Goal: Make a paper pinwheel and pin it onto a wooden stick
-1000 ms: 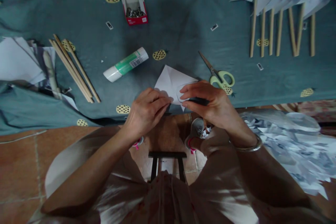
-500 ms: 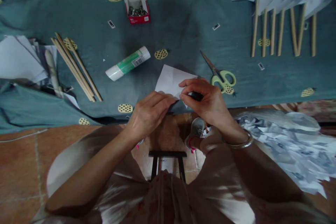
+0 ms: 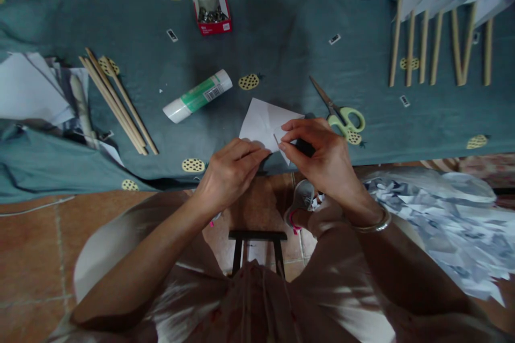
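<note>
A white folded paper square [image 3: 261, 120] lies near the front edge of the table's teal cloth [image 3: 281, 48]. My left hand [image 3: 231, 171] is closed, its fingertips pressing on the paper's near left corner. My right hand [image 3: 322, 158] is closed too, pinching a flap of the paper at its right side, with a dark object partly hidden under its fingers. Green-handled scissors [image 3: 341, 115] lie just right of my right hand. A white and green glue stick [image 3: 197, 95] lies to the upper left of the paper.
Several wooden sticks [image 3: 118, 102] lie at the left beside loose papers [image 3: 28, 88]. A red box of metal pins [image 3: 211, 13] stands open at the back. Paper pinwheels on sticks [image 3: 438, 27] lie at the back right. Paper scraps [image 3: 450, 225] pile on the floor at right.
My right hand has slid left and slightly up along the paper's edge, bringing the flap inward. My left hand has barely moved.
</note>
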